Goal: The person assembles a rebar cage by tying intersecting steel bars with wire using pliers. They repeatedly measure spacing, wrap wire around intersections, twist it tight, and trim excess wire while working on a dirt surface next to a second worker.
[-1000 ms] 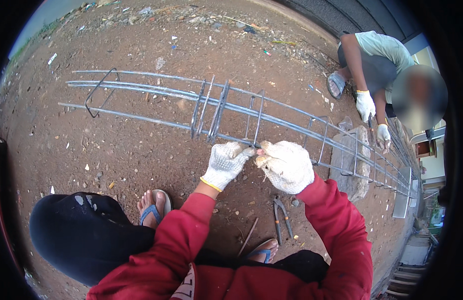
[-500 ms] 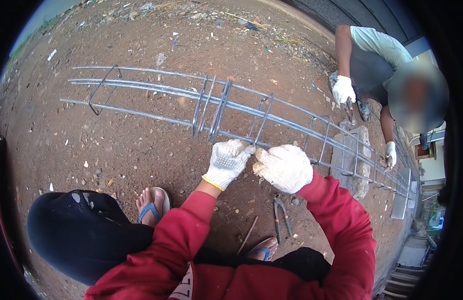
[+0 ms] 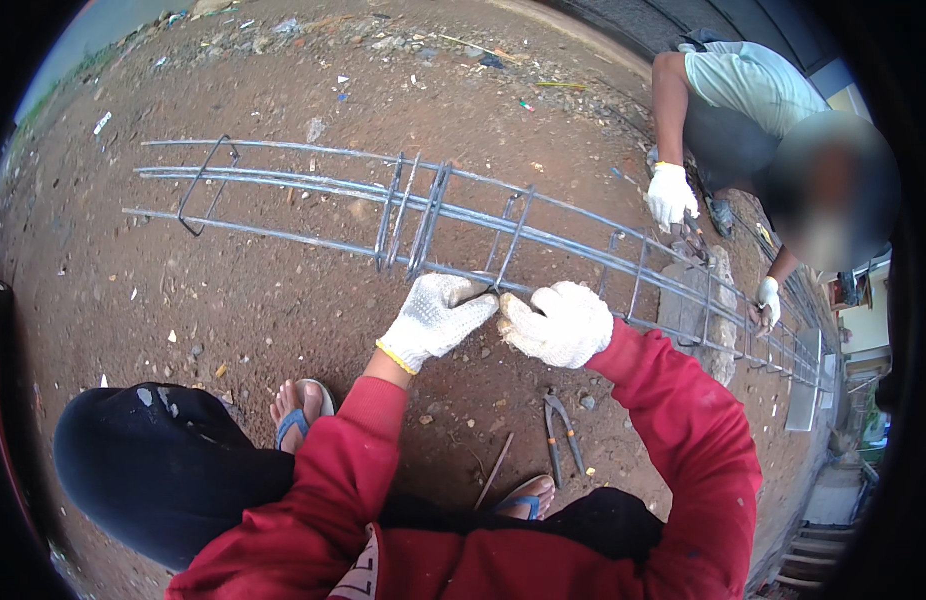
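A long cage of steel reinforcing bars [image 3: 313, 182] runs across the ground, with square wire stirrups [image 3: 513, 240] around its bars. At its near bar, where one stirrup crosses, my left hand [image 3: 438, 318] in a white dotted glove has thumb and fingers pinched together. Close beside it, my right hand [image 3: 560, 325], gloved too, is closed with its fingertips against the same joint. Whatever thin piece lies between the fingertips is too small to make out. Left of this joint several stirrups [image 3: 428, 220] stand bunched together.
Orange-handled pincers [image 3: 561, 435] and a thin rod [image 3: 495, 470] lie on the dirt near my feet. A stone block [image 3: 718, 320] sits under the cage. At the right a co-worker in white gloves [image 3: 671, 195] crouches over the cage, holding a tool.
Both my hands have shifted slightly left and remain at the stirrup joint. The co-worker's hands have moved a little to the left and downward.
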A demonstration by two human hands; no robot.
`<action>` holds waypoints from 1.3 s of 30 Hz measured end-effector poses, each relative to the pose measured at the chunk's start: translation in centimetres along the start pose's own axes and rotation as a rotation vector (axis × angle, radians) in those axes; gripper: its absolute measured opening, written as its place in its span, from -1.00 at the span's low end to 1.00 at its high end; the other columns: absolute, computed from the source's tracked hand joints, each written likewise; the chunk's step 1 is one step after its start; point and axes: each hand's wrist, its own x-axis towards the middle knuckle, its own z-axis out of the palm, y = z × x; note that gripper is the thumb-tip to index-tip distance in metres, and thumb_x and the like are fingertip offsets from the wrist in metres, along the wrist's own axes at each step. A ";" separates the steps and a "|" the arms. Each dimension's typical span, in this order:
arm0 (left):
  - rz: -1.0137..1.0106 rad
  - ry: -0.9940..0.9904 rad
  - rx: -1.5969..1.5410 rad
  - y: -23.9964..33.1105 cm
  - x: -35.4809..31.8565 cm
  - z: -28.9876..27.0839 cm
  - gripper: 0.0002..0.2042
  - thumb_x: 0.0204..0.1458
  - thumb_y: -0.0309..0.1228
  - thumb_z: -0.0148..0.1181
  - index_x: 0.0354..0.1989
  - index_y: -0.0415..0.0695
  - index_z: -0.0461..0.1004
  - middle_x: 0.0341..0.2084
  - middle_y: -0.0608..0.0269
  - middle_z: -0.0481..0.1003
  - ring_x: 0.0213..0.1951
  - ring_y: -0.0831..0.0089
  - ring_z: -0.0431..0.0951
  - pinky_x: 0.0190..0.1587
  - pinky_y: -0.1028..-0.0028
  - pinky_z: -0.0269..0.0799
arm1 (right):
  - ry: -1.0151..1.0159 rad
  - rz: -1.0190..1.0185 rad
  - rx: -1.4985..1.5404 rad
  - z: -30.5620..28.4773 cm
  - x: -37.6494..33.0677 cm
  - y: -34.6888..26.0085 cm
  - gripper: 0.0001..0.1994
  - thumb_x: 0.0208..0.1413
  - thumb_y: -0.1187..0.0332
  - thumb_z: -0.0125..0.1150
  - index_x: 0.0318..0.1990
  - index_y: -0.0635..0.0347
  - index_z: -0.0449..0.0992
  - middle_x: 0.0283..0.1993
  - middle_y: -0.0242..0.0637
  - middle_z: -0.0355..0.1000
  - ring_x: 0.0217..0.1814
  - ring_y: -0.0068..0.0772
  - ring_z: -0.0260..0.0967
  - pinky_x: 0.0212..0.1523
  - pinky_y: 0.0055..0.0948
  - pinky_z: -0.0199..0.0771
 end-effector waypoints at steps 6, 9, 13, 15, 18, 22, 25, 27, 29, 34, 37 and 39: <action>-0.180 0.044 0.105 0.6 0.3 0.5 -0.76 0.11 -0.29 0.31 -0.36 -0.25 0.66 -0.64 0.10 0.55 -0.57 0.63 0.39 -0.48 0.43 0.35 | -0.080 0.047 0.046 -0.7 0.0 -0.1 -0.63 0.03 0.12 0.34 -0.04 0.05 0.58 -0.50 -0.32 0.34 -0.57 -0.32 0.32 -0.57 -0.34 0.38; -0.078 0.082 0.185 0.2 0.4 0.7 -0.74 0.12 -0.24 0.30 -0.35 -0.23 0.67 -0.61 0.05 0.57 -0.60 0.50 0.47 -0.48 0.38 0.36 | 0.136 0.187 0.039 -2.1 0.1 -0.1 -0.59 -0.04 0.13 0.38 -0.04 0.10 0.56 -0.28 -0.23 0.48 -0.43 -0.25 0.43 -0.44 -0.33 0.45; -0.017 0.094 0.202 -0.1 0.3 1.0 -0.70 0.12 -0.18 0.28 -0.30 -0.22 0.67 -0.55 -0.02 0.58 -0.57 0.31 0.56 -0.47 0.32 0.39 | -0.004 0.363 0.019 -2.3 0.6 -0.7 -0.53 -0.08 0.08 0.38 -0.05 0.15 0.55 -0.13 -0.20 0.52 -0.26 -0.16 0.48 -0.31 -0.31 0.48; 0.044 0.161 0.195 0.0 0.4 1.2 -0.68 0.12 -0.18 0.28 -0.45 -0.22 0.65 -0.62 -0.05 0.53 -0.62 0.28 0.53 -0.51 0.29 0.35 | -0.092 0.431 0.011 -1.3 1.1 -0.7 -0.52 -0.07 0.05 0.37 -0.04 0.14 0.53 -0.21 -0.26 0.50 -0.25 -0.23 0.47 -0.29 -0.28 0.46; 0.099 0.193 0.269 0.1 0.4 1.2 -0.63 0.12 -0.15 0.26 -0.58 -0.20 0.60 -0.69 -0.04 0.48 -0.66 0.20 0.49 -0.55 0.25 0.31 | -0.069 0.467 -0.050 0.7 1.7 -0.2 -0.60 -0.02 0.14 0.33 -0.05 0.12 0.50 -0.39 -0.31 0.43 -0.33 -0.25 0.46 -0.35 -0.25 0.44; 0.213 0.248 0.356 -0.2 0.6 1.4 -0.57 0.13 -0.10 0.23 -0.67 -0.16 0.54 -0.74 -0.01 0.43 -0.67 0.08 0.46 -0.57 0.21 0.29 | -0.122 0.474 -0.034 2.5 1.7 -0.3 -0.69 -0.02 0.30 0.28 -0.09 0.12 0.49 -0.56 -0.25 0.37 -0.40 -0.16 0.45 -0.38 -0.22 0.43; 0.225 0.244 0.399 -0.5 0.5 1.5 -0.57 0.14 -0.09 0.20 -0.68 -0.14 0.54 -0.73 0.00 0.44 -0.64 0.07 0.47 -0.55 0.20 0.31 | -0.187 0.534 0.167 2.4 1.4 0.5 -0.62 0.00 0.32 0.30 0.00 0.18 0.48 -0.46 -0.22 0.46 -0.39 -0.32 0.45 -0.34 -0.33 0.45; 0.205 0.229 0.423 -0.7 0.4 1.7 -0.57 0.14 -0.09 0.19 -0.67 -0.12 0.55 -0.71 0.01 0.46 -0.61 0.07 0.49 -0.53 0.20 0.33 | -0.079 0.636 0.760 2.0 1.3 1.4 -0.58 0.05 0.39 0.28 0.10 0.24 0.44 -0.37 -0.22 0.51 -0.35 -0.45 0.42 -0.28 -0.43 0.45; 0.176 0.209 0.442 -0.8 0.3 1.8 -0.58 0.15 -0.08 0.17 -0.66 -0.10 0.56 -0.68 0.02 0.49 -0.57 0.08 0.53 -0.49 0.19 0.35 | -0.018 0.816 1.250 1.6 1.1 2.2 -0.54 0.09 0.44 0.26 0.17 0.31 0.40 -0.27 -0.22 0.54 -0.29 -0.56 0.40 -0.23 -0.51 0.44; 0.079 0.168 0.388 -0.6 0.1 1.7 -0.62 0.14 -0.09 0.18 -0.55 -0.11 0.64 -0.60 -0.01 0.54 -0.50 0.07 0.58 -0.43 0.21 0.41 | 0.053 1.172 1.545 0.9 1.6 2.6 -0.51 0.09 0.52 0.24 0.19 0.51 0.35 -0.14 -0.18 0.58 -0.17 -0.55 0.49 -0.13 -0.58 0.47; 0.078 0.178 0.327 -0.3 -0.1 1.7 -0.65 0.13 -0.11 0.20 -0.50 -0.12 0.66 -0.59 -0.04 0.55 -0.50 0.06 0.58 -0.42 0.22 0.43 | 0.087 1.216 1.502 0.6 2.1 2.1 -0.53 0.07 0.52 0.25 0.15 0.52 0.37 -0.16 -0.17 0.58 -0.19 -0.51 0.52 -0.12 -0.57 0.50; 0.081 0.182 0.319 -0.2 -0.1 1.6 -0.66 0.12 -0.12 0.21 -0.49 -0.13 0.67 -0.60 -0.05 0.54 -0.51 0.06 0.58 -0.43 0.22 0.43 | 0.140 1.227 1.489 0.4 2.3 1.6 -0.57 0.07 0.52 0.27 0.11 0.50 0.41 -0.17 -0.17 0.59 -0.20 -0.49 0.54 -0.11 -0.55 0.51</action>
